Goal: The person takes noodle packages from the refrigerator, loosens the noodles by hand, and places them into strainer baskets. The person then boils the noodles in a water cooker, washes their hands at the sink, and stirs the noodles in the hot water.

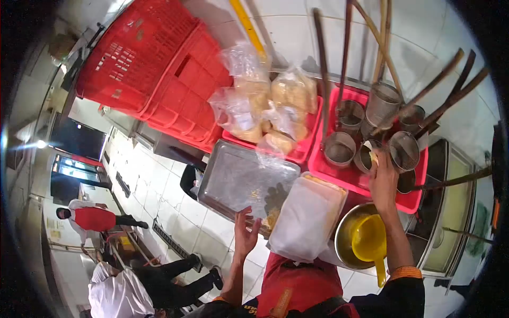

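Note:
My right hand (pixel 384 177) reaches into a group of long-handled wire-mesh strainer baskets standing in a pink-red tray (pixel 339 177). Its fingers are closed on a pale yellow clump of food (pixel 374 158) at the mouth of one strainer basket (pixel 364 160); the fingers partly cover it. Another mesh strainer (pixel 404 150) stands just right of the fingers. My left hand (pixel 245 233), empty with fingers apart, is at the lower edge of a shallow metal tray (pixel 238 175) with a few crumbs. A lidded container with a whitish translucent cover (pixel 305 217) lies between my arms.
Clear bags of pale yellow food (pixel 289 95) fill a red tray at the back. Stacked red crates (pixel 175 79) stand left. Near my right forearm, a yellow dipper (pixel 369 238) rests in a metal bowl (pixel 344 249). Two people (pixel 95 219) are at lower left.

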Action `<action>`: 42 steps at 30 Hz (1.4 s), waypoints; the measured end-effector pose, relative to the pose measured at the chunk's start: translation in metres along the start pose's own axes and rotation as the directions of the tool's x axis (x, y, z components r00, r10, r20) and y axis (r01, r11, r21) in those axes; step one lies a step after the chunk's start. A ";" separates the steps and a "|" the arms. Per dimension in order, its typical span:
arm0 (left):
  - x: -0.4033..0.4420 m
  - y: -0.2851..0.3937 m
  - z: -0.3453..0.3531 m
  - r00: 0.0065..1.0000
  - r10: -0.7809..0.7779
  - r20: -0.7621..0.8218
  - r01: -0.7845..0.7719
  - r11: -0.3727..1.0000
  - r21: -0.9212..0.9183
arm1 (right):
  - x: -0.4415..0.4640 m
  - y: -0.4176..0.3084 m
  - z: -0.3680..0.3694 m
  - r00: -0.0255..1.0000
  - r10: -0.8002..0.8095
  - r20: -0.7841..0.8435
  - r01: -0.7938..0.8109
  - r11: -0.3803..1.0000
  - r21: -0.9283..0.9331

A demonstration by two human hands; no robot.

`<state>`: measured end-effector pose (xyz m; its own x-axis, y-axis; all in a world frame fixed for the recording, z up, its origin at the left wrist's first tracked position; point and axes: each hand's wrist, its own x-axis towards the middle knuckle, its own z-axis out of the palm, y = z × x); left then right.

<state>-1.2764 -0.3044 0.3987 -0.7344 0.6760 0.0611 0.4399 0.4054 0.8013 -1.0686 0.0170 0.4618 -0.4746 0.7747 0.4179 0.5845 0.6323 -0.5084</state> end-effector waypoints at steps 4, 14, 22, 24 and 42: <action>0.009 -0.025 -0.022 0.997 -0.055 -0.053 0.046 0.986 -0.162 | 0.009 -0.017 0.009 0.997 0.036 0.066 -0.027 0.991 -0.133; 0.108 -0.085 -0.059 0.981 0.085 0.172 -0.060 0.988 -0.145 | -0.040 -0.049 0.021 0.969 0.221 -0.106 -0.245 0.887 -0.391; 0.178 0.031 -0.053 0.691 0.559 0.458 -0.428 0.827 -0.364 | -0.077 -0.120 -0.002 0.857 0.451 -0.249 -0.469 0.883 -0.015; 0.170 0.075 -0.046 0.568 0.647 0.509 -0.514 0.762 -0.394 | -0.088 -0.118 -0.005 0.858 0.433 -0.276 -0.421 0.901 0.104; 0.110 0.028 -0.071 0.683 0.453 0.573 -0.387 0.890 -0.243 | -0.004 -0.053 -0.047 0.963 -0.110 -0.246 0.073 0.985 -0.154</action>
<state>-1.3817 -0.2626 0.4699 -0.0063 0.9979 0.0639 0.5499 -0.0499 0.8338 -1.0668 -0.0198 0.5221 -0.3594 0.6759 0.6434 0.6425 0.6793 -0.3547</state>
